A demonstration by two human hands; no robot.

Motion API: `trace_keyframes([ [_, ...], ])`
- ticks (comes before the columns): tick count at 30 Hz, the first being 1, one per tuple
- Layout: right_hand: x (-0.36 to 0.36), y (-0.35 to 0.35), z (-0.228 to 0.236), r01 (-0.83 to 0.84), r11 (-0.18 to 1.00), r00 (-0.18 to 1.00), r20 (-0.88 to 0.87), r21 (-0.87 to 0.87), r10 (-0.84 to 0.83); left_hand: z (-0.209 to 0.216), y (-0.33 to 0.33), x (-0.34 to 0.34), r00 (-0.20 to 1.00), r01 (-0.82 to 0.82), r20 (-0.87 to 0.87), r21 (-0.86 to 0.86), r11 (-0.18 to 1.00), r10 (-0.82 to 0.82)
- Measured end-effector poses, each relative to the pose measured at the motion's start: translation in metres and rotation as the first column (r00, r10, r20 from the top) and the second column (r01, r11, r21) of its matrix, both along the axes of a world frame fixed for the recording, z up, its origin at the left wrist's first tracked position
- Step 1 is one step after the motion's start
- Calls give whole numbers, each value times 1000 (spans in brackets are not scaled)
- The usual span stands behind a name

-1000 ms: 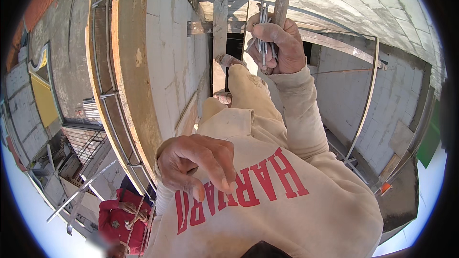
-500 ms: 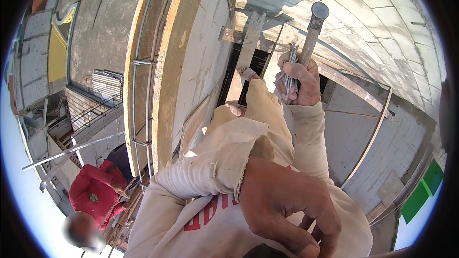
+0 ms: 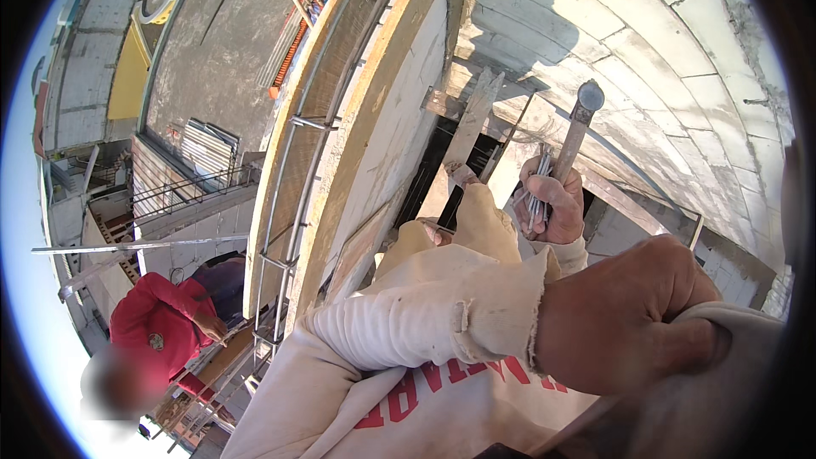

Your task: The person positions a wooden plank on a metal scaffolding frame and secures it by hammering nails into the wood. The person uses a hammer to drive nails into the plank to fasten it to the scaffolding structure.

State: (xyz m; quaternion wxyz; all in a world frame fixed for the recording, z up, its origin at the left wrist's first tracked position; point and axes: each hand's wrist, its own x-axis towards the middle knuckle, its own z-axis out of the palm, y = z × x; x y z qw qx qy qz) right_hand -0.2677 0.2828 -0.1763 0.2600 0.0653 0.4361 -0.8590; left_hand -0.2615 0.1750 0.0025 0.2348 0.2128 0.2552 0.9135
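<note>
My right hand (image 3: 561,208) is closed around a hammer (image 3: 574,143), its round metal head pointing up and away. Several long nails (image 3: 539,189) are bunched in the same hand beside the handle. My left arm crosses in front of my chest. At the right, my left hand (image 3: 625,314) is closed, pinching the cloth of my off-white sweatshirt (image 3: 756,331) near my right upper arm. Part of my right forearm is hidden behind the left hand. My legs in beige trousers (image 3: 484,221) are below, above a narrow gap.
A long wooden form (image 3: 357,127) with steel bars (image 3: 310,123) runs along my left. Ahead stands a pale block wall (image 3: 629,25); a wooden plank (image 3: 472,119) crosses the gap by my feet. At lower left, a co-worker in a red top (image 3: 157,314) bends over boards.
My left hand has swung right and up from in front of my chest and gripped the sweatshirt cloth. The right hand keeps the hammer and nails; the view has shifted.
</note>
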Motion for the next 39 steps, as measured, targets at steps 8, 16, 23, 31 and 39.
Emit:
trace_keyframes([
  [8,7,16,17,-66,970,998,35,233,59,-3,-11,-14,987,-152,6,299,942,158],
  [16,-2,7,23,-90,989,995,56,115,84,-15,-39,-14,666,679,-22,429,595,-745],
  [23,-5,0,24,-92,989,996,34,118,88,-17,-22,-7,734,635,-160,508,582,-660],
  [31,6,2,13,-85,990,995,55,111,79,-20,-20,-4,743,594,-123,574,564,-658],
  [39,5,-3,16,-130,987,991,59,99,124,-12,15,17,890,429,-248,742,515,-383],
])
